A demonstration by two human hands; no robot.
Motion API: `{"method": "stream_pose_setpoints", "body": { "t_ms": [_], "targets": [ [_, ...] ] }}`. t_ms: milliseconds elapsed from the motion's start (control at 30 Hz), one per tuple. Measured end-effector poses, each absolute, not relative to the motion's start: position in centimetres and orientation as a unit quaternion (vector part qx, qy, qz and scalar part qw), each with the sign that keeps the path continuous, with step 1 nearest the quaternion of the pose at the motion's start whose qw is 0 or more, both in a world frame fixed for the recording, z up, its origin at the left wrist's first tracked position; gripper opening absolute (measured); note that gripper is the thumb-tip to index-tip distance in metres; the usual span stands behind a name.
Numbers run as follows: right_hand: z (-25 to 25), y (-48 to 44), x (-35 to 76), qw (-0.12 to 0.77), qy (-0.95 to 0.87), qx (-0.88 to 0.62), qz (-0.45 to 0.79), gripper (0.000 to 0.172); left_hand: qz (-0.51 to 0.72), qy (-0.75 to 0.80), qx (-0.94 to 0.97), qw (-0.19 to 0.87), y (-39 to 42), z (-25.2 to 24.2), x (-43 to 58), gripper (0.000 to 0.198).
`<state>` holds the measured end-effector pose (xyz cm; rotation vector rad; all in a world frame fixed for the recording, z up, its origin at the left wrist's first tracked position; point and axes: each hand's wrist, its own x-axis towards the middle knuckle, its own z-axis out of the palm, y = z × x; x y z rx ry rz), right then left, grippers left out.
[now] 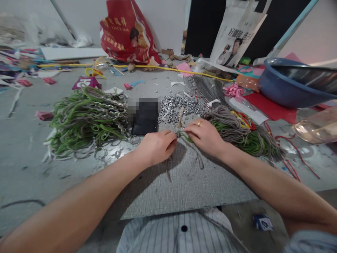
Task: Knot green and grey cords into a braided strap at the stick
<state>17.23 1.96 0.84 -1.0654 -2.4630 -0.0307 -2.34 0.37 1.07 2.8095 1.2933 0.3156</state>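
My left hand [160,146] is closed, with thumb and fingertips pinching the end of a thin grey and green cord [200,160]. Close by on the right, my right hand [204,136], with a ring on one finger, has its fingers drawn together on the same cord. A loose loop of the cord trails on the board below my hands. What lies exactly between the fingertips is too small to make out. Just beyond them are a small wooden stick [180,117] and a spread of metal nuts [181,104]. A dark phone [145,117] lies beyond my left hand.
Left is a heap of green and grey cords with chains [86,121]; metal rings [100,153] lie before it. Right are a cord bundle [242,135], red strings [297,151] and a blue basin [286,84]. Behind stand a red bag [126,35] and white bag [231,35].
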Motion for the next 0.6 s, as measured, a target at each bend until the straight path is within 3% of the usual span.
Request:
{"method": "stream_pose_setpoints", "body": {
  "t_ms": [267,600],
  "targets": [
    [-0.7,0.6,15.6,0.189,-0.919,-0.345,0.021,0.019,0.065,0.427,0.9,0.049,0.6,0.8,-2.4,0.025],
    [-0.7,0.4,16.2,0.207,-0.921,-0.33,0.025,0.021,0.032,0.413,0.908,0.067,0.7,0.7,-2.4,0.029]
  ]
}}
